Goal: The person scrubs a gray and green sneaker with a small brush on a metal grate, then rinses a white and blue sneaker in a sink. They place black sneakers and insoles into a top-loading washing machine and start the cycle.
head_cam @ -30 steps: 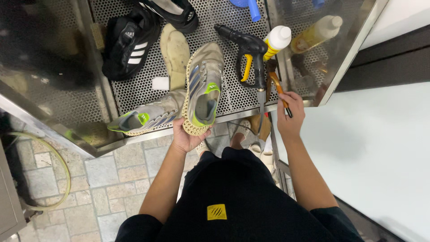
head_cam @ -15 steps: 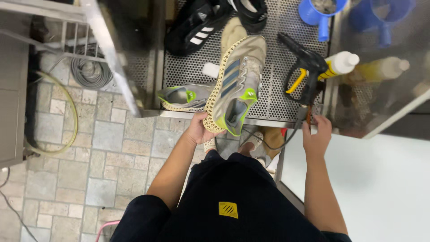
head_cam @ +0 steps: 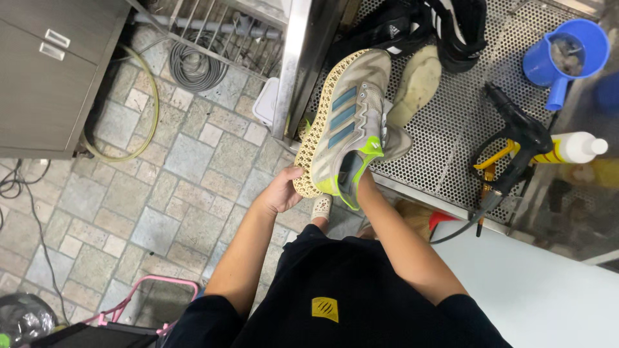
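We have lifted the grey-and-lime sneaker (head_cam: 348, 129) off the perforated steel bench (head_cam: 451, 161). Our left hand (head_cam: 284, 190) now grips its heel sole at 7 o'clock; our right hand sits hidden inside it, grip unclear. The brush is gone from that hand.

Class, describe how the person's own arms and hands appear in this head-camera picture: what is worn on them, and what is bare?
Both arms are bare from the short black sleeves down. The left hand wears no glove, ring or watch that can be seen. The right hand is hidden inside the shoe, so only its bare forearm shows. The black shirt carries a small yellow patch.
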